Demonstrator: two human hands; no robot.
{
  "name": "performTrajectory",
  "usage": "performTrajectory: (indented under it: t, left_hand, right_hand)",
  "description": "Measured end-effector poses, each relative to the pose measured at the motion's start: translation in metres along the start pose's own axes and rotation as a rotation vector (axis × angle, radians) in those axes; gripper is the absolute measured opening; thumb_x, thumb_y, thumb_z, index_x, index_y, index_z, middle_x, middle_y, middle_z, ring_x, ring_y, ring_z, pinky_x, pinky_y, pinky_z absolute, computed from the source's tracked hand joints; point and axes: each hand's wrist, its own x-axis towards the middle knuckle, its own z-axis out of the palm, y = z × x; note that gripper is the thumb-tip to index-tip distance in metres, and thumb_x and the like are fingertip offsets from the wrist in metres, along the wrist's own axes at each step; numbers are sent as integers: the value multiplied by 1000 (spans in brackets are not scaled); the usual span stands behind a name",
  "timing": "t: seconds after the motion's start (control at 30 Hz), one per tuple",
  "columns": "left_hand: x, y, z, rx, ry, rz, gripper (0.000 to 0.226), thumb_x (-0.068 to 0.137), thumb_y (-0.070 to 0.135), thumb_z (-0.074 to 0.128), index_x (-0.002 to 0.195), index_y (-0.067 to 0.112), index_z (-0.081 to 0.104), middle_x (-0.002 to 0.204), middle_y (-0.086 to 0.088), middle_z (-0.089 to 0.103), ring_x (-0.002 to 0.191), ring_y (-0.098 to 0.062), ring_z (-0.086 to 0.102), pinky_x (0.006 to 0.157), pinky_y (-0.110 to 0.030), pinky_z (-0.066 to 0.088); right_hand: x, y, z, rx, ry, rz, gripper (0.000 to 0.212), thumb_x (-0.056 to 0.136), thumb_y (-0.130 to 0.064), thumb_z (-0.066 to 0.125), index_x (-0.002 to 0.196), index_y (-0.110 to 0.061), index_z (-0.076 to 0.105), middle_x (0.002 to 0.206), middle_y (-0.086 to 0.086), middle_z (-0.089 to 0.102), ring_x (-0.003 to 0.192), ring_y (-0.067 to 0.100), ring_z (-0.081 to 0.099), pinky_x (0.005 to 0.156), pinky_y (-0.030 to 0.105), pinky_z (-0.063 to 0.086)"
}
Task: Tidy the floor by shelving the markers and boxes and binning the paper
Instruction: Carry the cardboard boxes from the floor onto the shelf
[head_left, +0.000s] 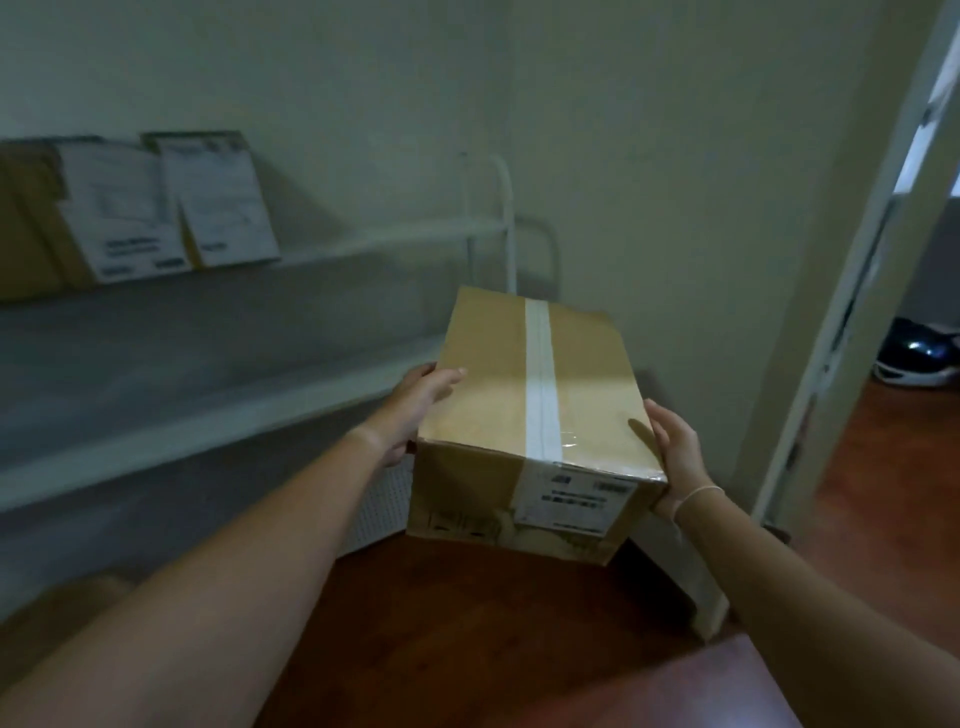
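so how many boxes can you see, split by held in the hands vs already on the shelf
Held in the hands: 1, the taped box
On the top shelf: 3 boxes, one plain brown, two with white labels
Total: 4
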Motion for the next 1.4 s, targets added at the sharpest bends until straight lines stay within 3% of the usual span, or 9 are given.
performTrajectory:
  t: [0.2,0.3,0.43,0.8,1.07,1.17,1.23,1.3,1.4]
  left_hand:
    - [-40,68,-40,-80,94,142,35,86,33,57,117,20,56,134,-13,54,126,-30,50,109,-52,37]
    - [-59,101,-66,-118,161,160,49,72,41,59,115,18,57,131,-15,54,120,-33,53,96,-46,46]
    - [-72,129,-101,-229,138,149,35,91,33,49,116,9,50,92,-11,55,74,-21,56,54,-25,47]
    - [-48,179,-156,-233,205,269,20,91,26,46,107,16,54,87,-9,55,70,-20,53,54,-27,43]
    - [11,187,-178,-270,258,224,39,87,37,51,117,13,55,83,-7,56,59,-19,54,49,-19,46]
    - [26,185,-184,-192,234,267,30,89,42,49,99,16,59,80,-4,59,67,-17,57,57,-21,46]
    - [37,182,-193,-114,221,311,49,84,51,52,118,16,57,109,-6,62,99,-19,59,82,-30,48]
    - [47,181,-197,-26,280,368,69,85,53,52,146,27,32,149,-1,37,137,-20,34,110,-42,31]
    - [57,185,-197,105,374,470,70,91,47,50,151,29,19,159,1,20,145,-20,19,116,-43,20]
  right_hand:
    - [-19,-50,61,19,-117,-161,34,91,-39,42,94,-14,65,65,3,69,59,20,65,65,31,46]
    - [-23,-73,96,50,-133,-205,29,83,-41,51,86,-19,69,75,2,62,66,20,60,69,30,43]
    - [-24,-98,141,2,-168,-256,29,81,-42,51,87,-20,70,82,4,65,74,25,60,74,32,44]
    - [17,-130,220,6,-259,-319,31,85,-44,47,76,-19,64,67,2,65,61,22,61,66,28,47]
    - [79,-133,247,-38,-264,-319,42,86,-51,47,81,-16,70,75,7,72,72,26,64,74,34,48]
    - [95,-130,260,-113,-243,-341,58,84,-58,46,108,-10,68,104,14,70,95,32,65,88,41,50]
    - [102,-132,271,-172,-221,-367,59,82,-65,44,96,-14,71,97,12,71,91,30,66,89,41,51]
    - [109,-138,286,-267,-102,-422,57,82,-69,37,71,-20,65,77,6,67,80,26,64,85,37,51]
    - [128,-146,307,-355,156,-571,58,94,-59,24,64,-17,51,67,1,56,69,20,56,61,29,42]
